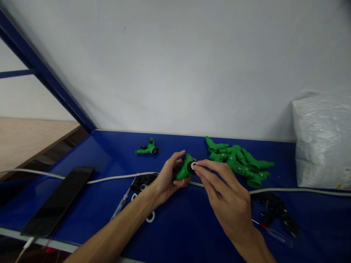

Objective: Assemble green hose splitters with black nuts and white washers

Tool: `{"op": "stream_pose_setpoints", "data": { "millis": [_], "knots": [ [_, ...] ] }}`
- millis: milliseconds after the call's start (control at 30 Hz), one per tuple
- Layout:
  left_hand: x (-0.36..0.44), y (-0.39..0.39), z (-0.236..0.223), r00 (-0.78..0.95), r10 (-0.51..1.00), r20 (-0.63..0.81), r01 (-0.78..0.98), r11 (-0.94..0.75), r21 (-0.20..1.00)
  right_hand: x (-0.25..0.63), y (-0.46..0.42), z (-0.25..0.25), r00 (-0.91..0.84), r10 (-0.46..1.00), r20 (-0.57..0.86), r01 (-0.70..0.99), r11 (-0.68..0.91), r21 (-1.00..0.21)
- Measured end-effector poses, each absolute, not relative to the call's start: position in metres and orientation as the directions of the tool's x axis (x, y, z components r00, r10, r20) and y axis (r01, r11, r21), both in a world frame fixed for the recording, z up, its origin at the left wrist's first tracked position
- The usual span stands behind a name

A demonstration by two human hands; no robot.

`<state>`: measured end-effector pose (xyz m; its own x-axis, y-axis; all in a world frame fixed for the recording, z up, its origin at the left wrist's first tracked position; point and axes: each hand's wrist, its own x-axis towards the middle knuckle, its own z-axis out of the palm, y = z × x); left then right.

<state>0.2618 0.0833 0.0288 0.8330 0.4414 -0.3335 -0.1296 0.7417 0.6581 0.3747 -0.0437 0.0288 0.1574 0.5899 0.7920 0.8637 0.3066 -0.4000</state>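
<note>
My left hand is wrapped round a green plastic Y-shaped hose connector, whose black-collared end faces right. Between thumb and fingertips, my right hand pinches a white ring washer at that black opening. I cannot tell whether the washer is seated inside it. Another green Y connector with black fittings lies at the back left of the blue table. Behind my right hand is a pile of green connector bodies. Loose white rings and black collars lie by my left forearm, partly hidden by it.
A black phone lies on the left of the blue table, with a white cable running across. Clear-handled screwdrivers lie on both sides. Small black parts and a plastic-wrapped package are on the right.
</note>
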Motion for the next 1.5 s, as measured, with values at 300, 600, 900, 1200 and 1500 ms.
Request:
{"op": "stream_pose_setpoints", "data": {
  "millis": [300,600,900,1200,1500],
  "knots": [
    [0.2626,0.0849,0.0271,0.821,0.448,-0.353,-0.140,0.759,0.636,0.3756,-0.0459,0.0261,0.051,0.616,0.786,0.933,0.251,-0.258],
    [0.2619,0.0858,0.0268,0.821,0.462,-0.336,-0.107,0.702,0.704,0.3726,-0.0476,0.0276,0.293,0.642,0.709,0.817,0.216,-0.534],
    [0.2614,0.0840,0.0277,0.812,0.489,-0.317,-0.077,0.630,0.773,0.3735,-0.0428,0.0301,0.419,0.886,0.200,0.180,0.135,-0.974],
    [0.2618,0.0832,0.0260,0.824,0.487,-0.289,-0.035,0.553,0.833,0.3750,-0.0439,0.0336,0.385,0.923,-0.010,-0.085,0.025,-0.996],
    [0.2623,0.0812,0.0247,0.833,0.478,-0.278,-0.012,0.519,0.855,0.3773,-0.0451,0.0328,0.381,0.924,-0.041,-0.108,0.001,-0.994]
  ]
}}
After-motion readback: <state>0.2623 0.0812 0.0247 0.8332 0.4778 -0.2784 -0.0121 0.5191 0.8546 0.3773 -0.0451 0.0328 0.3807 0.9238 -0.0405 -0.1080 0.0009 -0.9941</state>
